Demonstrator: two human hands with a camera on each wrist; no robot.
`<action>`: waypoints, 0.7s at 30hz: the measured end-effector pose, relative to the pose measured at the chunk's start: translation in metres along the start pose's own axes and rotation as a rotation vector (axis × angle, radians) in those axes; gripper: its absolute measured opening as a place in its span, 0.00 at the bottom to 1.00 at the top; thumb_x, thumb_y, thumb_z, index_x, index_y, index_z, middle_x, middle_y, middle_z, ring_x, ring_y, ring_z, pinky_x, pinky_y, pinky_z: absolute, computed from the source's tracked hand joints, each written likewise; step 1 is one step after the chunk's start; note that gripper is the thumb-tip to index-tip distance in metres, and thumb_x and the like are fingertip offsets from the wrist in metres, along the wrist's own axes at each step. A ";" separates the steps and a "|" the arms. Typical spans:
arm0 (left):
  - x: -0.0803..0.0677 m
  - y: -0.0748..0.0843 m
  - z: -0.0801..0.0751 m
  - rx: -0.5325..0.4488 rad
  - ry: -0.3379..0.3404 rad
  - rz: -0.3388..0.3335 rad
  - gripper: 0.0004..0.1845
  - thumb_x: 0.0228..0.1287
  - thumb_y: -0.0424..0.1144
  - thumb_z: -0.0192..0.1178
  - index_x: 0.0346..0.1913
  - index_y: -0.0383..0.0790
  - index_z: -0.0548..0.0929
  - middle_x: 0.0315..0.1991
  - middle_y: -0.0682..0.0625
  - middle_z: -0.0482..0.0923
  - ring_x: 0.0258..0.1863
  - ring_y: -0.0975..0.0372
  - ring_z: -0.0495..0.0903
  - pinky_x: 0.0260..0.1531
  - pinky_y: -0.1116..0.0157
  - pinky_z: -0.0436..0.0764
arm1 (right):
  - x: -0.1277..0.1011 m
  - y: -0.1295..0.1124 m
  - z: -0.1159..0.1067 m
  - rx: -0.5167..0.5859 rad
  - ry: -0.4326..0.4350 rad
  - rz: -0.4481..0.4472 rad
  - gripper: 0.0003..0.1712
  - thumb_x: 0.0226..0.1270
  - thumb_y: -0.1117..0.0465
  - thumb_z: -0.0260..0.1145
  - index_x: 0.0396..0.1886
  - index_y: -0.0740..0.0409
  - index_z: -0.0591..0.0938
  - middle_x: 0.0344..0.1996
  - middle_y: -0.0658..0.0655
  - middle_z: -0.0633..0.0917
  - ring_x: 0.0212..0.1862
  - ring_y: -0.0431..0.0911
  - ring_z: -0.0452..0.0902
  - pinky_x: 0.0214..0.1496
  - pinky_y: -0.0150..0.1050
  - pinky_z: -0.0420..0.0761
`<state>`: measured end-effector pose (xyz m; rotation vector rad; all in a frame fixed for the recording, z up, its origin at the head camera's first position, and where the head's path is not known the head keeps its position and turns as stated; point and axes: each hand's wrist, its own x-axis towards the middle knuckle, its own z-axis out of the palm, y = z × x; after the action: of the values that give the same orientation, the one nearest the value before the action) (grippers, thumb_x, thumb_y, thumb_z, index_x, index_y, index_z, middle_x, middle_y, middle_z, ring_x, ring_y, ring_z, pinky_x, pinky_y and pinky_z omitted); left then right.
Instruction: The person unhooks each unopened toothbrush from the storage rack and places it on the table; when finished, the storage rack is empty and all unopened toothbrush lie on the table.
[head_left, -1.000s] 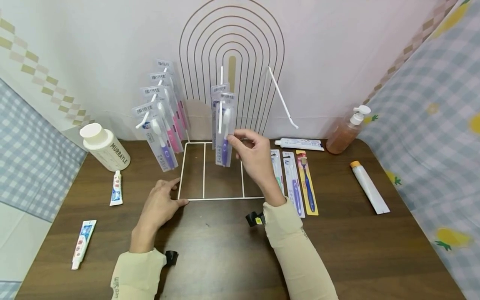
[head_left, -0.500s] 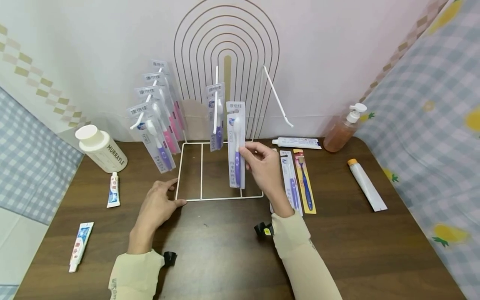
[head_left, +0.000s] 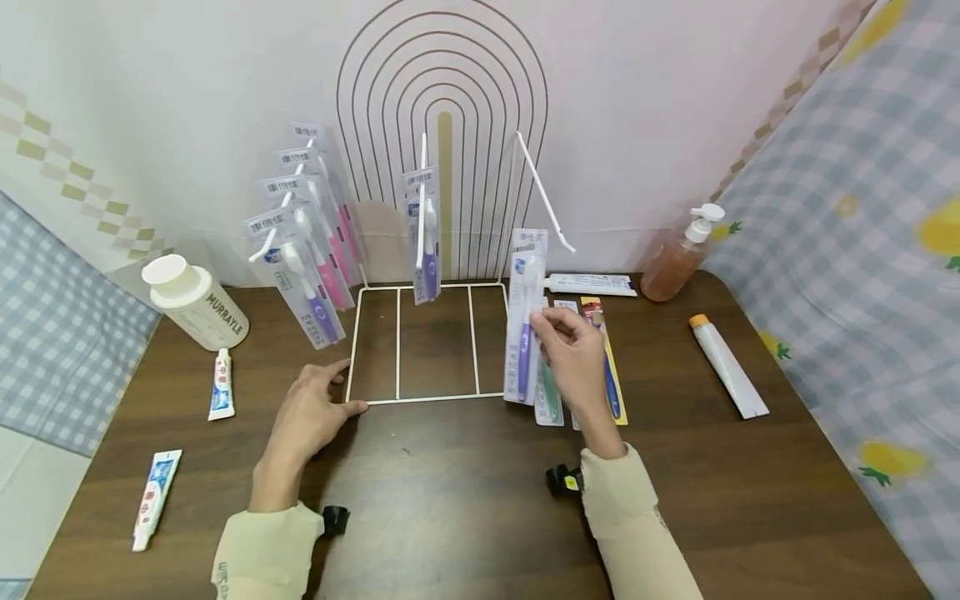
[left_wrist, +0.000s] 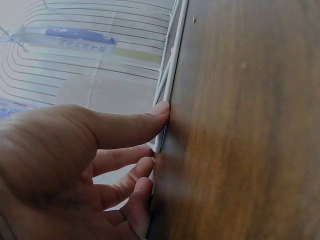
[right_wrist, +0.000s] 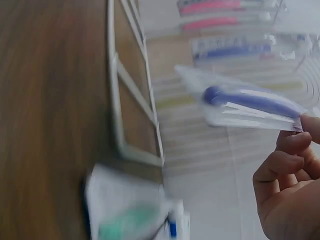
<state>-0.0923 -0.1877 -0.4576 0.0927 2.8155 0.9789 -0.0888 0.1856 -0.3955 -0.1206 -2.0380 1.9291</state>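
My right hand (head_left: 577, 362) pinches the edge of a packaged purple toothbrush (head_left: 522, 350), which stands upright in the air past the right end of the white wire rack (head_left: 431, 401). In the right wrist view the pack (right_wrist: 250, 102) extends from thumb and fingertips. My left hand (head_left: 306, 417) grips the rack's front left corner; its thumb lies on the front wire in the left wrist view. Several packaged toothbrushes (head_left: 315, 308) hang on the left hook. One purple toothbrush pack (head_left: 427, 271) hangs on the middle hook. The right hook (head_left: 546, 196) carries nothing.
Behind the right hand lie a green toothbrush pack (head_left: 550, 404) and a yellow-backed blue toothbrush pack (head_left: 613, 392), partly hidden. Toothpaste tubes (head_left: 592, 285), a pump bottle (head_left: 670, 271) and an orange-capped tube (head_left: 727, 367) are at right. A white bottle (head_left: 202, 308) and two small tubes lie left.
My right hand has taken the front purple toothbrush pack off the middle hook and carried it right and toward me. The left hand stays at the rack's corner. The view has shifted slightly.
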 end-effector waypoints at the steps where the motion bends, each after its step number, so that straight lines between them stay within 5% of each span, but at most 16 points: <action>1: 0.000 0.000 0.001 0.003 -0.001 0.005 0.45 0.70 0.48 0.80 0.84 0.37 0.75 0.66 0.34 0.82 0.59 0.42 0.82 0.59 0.43 0.82 | 0.000 0.002 -0.008 -0.023 0.020 0.008 0.13 0.83 0.68 0.72 0.50 0.79 0.88 0.25 0.37 0.86 0.23 0.30 0.74 0.27 0.24 0.73; 7: -0.001 0.003 0.000 0.007 0.006 0.015 0.45 0.69 0.48 0.81 0.84 0.35 0.76 0.65 0.33 0.82 0.58 0.43 0.83 0.58 0.44 0.82 | 0.005 0.020 -0.062 -0.130 0.103 0.023 0.14 0.85 0.64 0.71 0.50 0.77 0.90 0.25 0.34 0.88 0.25 0.31 0.76 0.28 0.25 0.77; 15: -0.012 0.028 -0.015 0.005 -0.051 -0.022 0.43 0.73 0.43 0.78 0.84 0.30 0.73 0.68 0.27 0.78 0.60 0.39 0.82 0.61 0.39 0.82 | 0.012 0.036 -0.118 -0.320 0.129 0.076 0.18 0.87 0.58 0.70 0.56 0.72 0.92 0.29 0.27 0.87 0.34 0.28 0.81 0.38 0.23 0.81; 21: -0.014 0.031 -0.015 0.010 -0.064 -0.032 0.44 0.74 0.43 0.78 0.85 0.30 0.72 0.68 0.27 0.78 0.61 0.40 0.82 0.60 0.40 0.82 | 0.018 0.040 -0.141 -0.516 0.132 0.099 0.19 0.89 0.56 0.68 0.57 0.69 0.93 0.38 0.53 0.94 0.33 0.27 0.79 0.37 0.23 0.79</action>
<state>-0.0809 -0.1738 -0.4247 0.0783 2.7551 0.9374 -0.0709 0.3289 -0.4281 -0.4633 -2.4230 1.3571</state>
